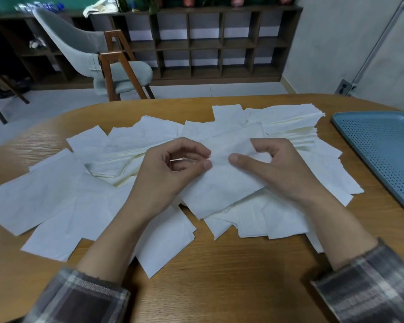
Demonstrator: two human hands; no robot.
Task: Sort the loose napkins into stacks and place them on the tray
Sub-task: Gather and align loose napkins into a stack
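Several loose white napkins [56, 194] lie scattered over the middle of the wooden table [219, 276], some overlapping in rough piles. Both hands hold one napkin [224, 183] lifted slightly above the heap at the centre. My left hand [170, 169] pinches its left edge between thumb and curled fingers. My right hand [273, 166] pinches it from the right, thumb on top. A blue perforated tray [383, 148] sits at the right edge of the table, with nothing on the part in view.
A neater stack of napkins [289, 122] lies at the back right of the heap, near the tray. Beyond the table stand a grey chair with wooden legs [107, 64] and a dark cubby shelf [208, 43] along the wall.
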